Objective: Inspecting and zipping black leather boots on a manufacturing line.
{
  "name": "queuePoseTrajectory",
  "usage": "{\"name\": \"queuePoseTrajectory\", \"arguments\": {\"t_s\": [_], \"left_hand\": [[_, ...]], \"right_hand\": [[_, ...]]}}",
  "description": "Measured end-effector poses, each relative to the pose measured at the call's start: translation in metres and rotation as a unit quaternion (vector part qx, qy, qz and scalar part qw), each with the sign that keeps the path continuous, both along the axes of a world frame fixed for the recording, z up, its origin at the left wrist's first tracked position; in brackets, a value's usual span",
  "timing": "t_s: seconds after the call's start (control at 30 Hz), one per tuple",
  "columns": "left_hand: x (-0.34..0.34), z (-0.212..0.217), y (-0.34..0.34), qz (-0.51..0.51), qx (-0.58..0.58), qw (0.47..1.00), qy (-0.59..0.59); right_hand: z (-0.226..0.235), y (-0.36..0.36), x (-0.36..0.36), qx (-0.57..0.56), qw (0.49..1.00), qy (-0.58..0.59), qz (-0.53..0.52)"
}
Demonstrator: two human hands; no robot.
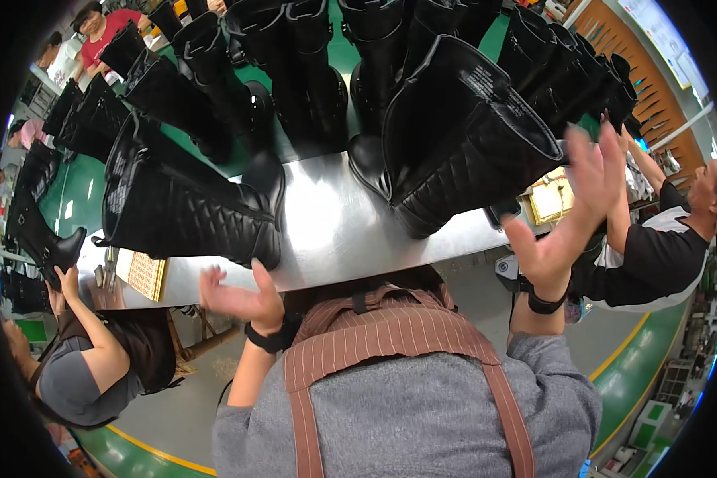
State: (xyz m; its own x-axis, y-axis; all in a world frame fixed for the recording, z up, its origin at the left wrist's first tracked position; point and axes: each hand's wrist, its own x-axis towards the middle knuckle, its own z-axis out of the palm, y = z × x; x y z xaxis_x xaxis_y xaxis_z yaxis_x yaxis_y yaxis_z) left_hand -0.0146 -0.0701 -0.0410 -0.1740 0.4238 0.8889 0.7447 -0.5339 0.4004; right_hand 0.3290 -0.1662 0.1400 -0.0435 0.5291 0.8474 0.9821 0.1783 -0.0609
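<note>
Two tall black quilted boots stand in front of me on a shiny metal tabletop. The left boot leans outward to the left, its foot toward the middle. The right boot tilts to the right, with its wide shaft opening facing up and printed lining showing. My left hand is below the left boot's heel, at the table's near edge, fingers apart and holding nothing. My right hand is raised beside the right boot's shaft, fingers spread and holding nothing. Dark bands circle both wrists.
Rows of black boots stand on the green surface behind. Stacked yellow sheets lie at left and right. Co-workers sit close on both sides; the left person's hands hold a black boot. More people are at far left.
</note>
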Motion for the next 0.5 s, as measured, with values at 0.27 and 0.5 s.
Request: {"name": "queuePoseTrajectory", "arguments": {"t_s": [0.27, 0.5], "left_hand": [[0.118, 0.083, 0.032, -0.426, -0.241, 0.872, 0.012], [0.140, 0.054, 0.050, -0.529, -0.259, 0.804, -0.077]], "right_hand": [[0.011, 0.008, -0.011, 0.009, 0.985, 0.083, 0.152], [-0.057, 0.015, 0.020, -0.027, 0.915, 0.352, 0.194]]}}
